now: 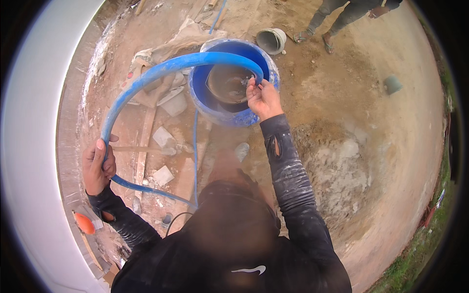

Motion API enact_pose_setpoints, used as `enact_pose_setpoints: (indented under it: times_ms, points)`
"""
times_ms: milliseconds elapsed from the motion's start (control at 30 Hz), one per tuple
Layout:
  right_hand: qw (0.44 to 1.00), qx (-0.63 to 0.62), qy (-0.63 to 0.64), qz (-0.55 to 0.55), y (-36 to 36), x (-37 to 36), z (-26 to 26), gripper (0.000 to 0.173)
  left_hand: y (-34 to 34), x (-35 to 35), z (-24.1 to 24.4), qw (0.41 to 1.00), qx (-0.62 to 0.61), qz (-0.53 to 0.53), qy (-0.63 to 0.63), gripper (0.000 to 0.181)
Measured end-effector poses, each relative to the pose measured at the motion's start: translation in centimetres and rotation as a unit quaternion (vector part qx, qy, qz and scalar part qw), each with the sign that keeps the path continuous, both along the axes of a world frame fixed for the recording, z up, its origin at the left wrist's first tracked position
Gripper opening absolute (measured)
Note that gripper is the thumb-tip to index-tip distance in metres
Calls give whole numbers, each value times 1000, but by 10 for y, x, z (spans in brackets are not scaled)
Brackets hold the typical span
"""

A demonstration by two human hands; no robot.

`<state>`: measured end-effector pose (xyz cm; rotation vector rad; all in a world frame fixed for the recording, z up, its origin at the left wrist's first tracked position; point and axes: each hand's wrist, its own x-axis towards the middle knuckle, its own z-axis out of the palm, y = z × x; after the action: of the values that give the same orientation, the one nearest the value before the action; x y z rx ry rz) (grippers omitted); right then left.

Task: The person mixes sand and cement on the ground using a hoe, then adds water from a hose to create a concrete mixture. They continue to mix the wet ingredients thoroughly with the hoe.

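Observation:
A thick blue hose (165,67) arches from my left side over a blue plastic drum (199,93) with a worn, splattered rim. My right hand (263,97) grips the hose near its end, just inside the drum's right edge. A little water splashes at the fingertips. Inside the drum, a round surface of murky water (231,86) shows. Lower down at the left, my left hand (98,164) is closed around the hose, which runs on below it across the ground.
A pale bucket (272,41) lies tipped beyond the drum, near a standing person's sandalled feet (314,38). Left of the drum are another bucket (174,102), paper sacks (165,51) and wooden planks (146,143). Rubble (344,157) lies at the right; an orange hard object (84,222) lies lower left.

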<state>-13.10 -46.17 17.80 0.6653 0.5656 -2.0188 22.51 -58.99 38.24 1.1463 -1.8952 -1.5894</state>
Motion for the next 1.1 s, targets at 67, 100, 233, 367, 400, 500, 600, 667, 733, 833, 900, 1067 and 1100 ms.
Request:
enact_pose_setpoints:
  times_ms: [67,100,233,367,400,500,600,667,733,833,900,1067,1100]
  points:
    - [997,74,-8,23,-32,-3,-34,21,-29,-24,-2,997,-4,-15,-77,43]
    - [992,124,-3,30,-38,0,-51,23,-45,-38,-12,992,1,-31,-123,44]
    - [977,146,79,135,-4,22,-61,29,-104,-90,-74,947,-12,-130,-293,44]
    - [971,177,131,93,139,28,-59,29,-128,-173,-140,876,-56,-290,-382,47]
    - [963,233,124,57,172,32,-64,29,-123,-187,-154,858,-58,-319,-398,46]
    - [900,424,59,-79,289,74,-96,29,-96,-228,-226,832,-38,-375,-408,43]
    - [796,577,-56,-172,379,182,-138,27,-45,-286,-291,776,-51,-439,-451,39]
    - [740,616,-158,-217,406,269,-169,24,-16,-325,-341,704,-103,-500,-495,40]
    - [739,582,-206,-269,396,322,-201,22,-78,-375,-417,684,-148,-469,-538,35]
    - [715,528,-320,-327,366,449,-216,24,-61,-356,-451,550,-246,-520,-606,38]
    - [603,639,-358,-316,342,526,-218,22,-50,-337,-446,493,-290,-547,-611,40]
    - [431,716,-494,-240,306,624,-206,25,-60,-340,-400,414,-408,-550,-600,44]
    - [415,713,-514,-236,312,617,-180,26,-61,-344,-387,406,-431,-542,-597,45]
